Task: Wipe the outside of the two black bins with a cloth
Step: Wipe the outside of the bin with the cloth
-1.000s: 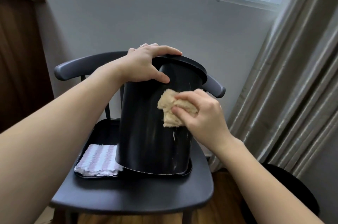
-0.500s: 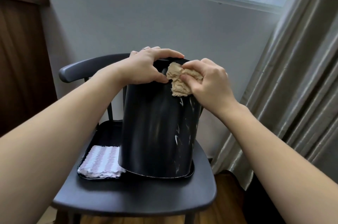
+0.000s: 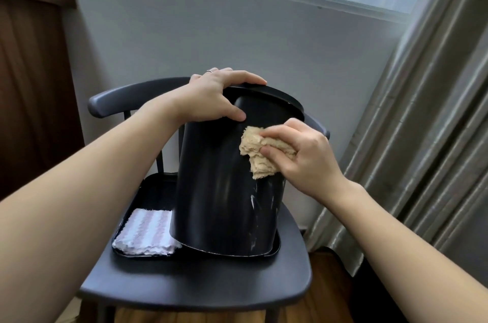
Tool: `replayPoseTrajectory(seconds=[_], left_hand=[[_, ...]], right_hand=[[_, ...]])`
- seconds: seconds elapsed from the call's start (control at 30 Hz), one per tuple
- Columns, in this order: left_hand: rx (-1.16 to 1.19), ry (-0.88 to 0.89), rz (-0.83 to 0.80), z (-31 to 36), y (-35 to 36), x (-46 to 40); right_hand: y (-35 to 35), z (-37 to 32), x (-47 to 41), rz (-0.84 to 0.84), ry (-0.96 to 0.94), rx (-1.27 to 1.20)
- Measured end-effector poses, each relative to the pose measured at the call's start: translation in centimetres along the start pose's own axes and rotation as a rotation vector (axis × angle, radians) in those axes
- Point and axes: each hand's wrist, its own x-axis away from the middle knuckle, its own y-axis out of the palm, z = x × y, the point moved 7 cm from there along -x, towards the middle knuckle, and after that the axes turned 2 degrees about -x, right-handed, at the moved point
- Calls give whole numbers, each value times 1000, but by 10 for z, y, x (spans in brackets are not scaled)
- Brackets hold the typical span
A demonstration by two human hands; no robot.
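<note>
A tall black bin [image 3: 219, 190] stands tilted on a black tray [image 3: 150, 190] on a dark chair. My left hand [image 3: 211, 98] grips its top rim, thumb on the near wall. My right hand [image 3: 301, 153] presses a crumpled beige cloth [image 3: 257, 151] against the bin's upper right side. White smears show on the wall below the cloth. Only one bin is in view.
A folded pink-and-white striped cloth [image 3: 145, 233] lies in the tray's left half. The chair [image 3: 198, 285] stands against a grey wall under a window. Grey curtains [image 3: 422, 137] hang at the right; a brown wooden panel [image 3: 31, 85] stands at the left.
My right hand has carried the beige cloth from the middle of the bin up to the rim and back down to the upper right side. My left hand has stayed on the rim.
</note>
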Motion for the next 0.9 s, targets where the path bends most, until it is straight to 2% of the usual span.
replayPoseTrajectory(seconds=[0.1,0.17,0.4,0.47,0.63,0.7,0.77,0.9], left_hand=[[-9,8,8,2,1,-2],[-2,7,10,1,1,-3],[23,-22,9,-8,0,-5],[28,-16,10,-9,0,-5],[35,-25,-9,-12,1,-7],[45,-23,-20,-14,1,-7],[63,-20,-30,-15,2,-8],[95,-17,-36,-21,2,-10]], right_hand=[[-10,8,-18,129,99,7],[-10,10,-20,153,137,6],[17,-17,49,-23,-101,-10],[18,-18,50,-38,-114,-8],[0,2,16,173,110,10],[1,4,15,188,130,-15],[8,-2,29,132,57,-45],[28,-18,61,-82,-116,-81]])
